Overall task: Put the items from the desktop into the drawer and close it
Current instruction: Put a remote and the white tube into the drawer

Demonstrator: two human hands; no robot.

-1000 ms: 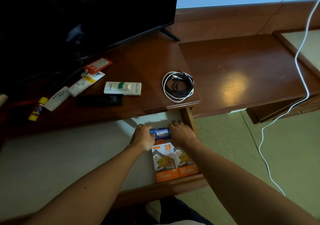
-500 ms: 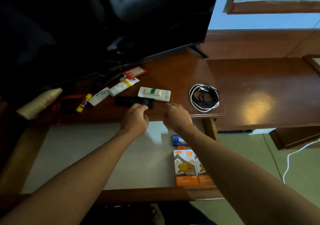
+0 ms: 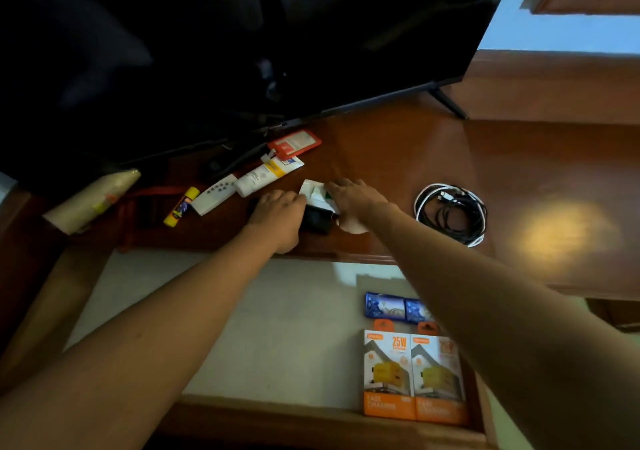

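The drawer (image 3: 242, 328) under the desktop stands open, with two orange charger boxes (image 3: 388, 373) and a blue packet (image 3: 384, 305) at its right side. On the desktop (image 3: 398, 144) my left hand (image 3: 277, 221) curls over the long black device (image 3: 315, 219), hiding most of it. My right hand (image 3: 356, 196) grips the white box with a green mark (image 3: 317, 193), which is tilted up off the wood. A coiled black and white cable (image 3: 450, 212) lies to the right of my hands.
Left of my hands lie a white tube (image 3: 266, 175), a red card (image 3: 294, 143), a white remote (image 3: 214, 195), a yellow glue stick (image 3: 181, 205) and a pale roll (image 3: 93, 198). A dark TV (image 3: 311, 33) stands close behind them.
Both hands left the blue packet in the drawer and rose to the desktop. The left closed over the black device, and the right took the white box and tipped it up.
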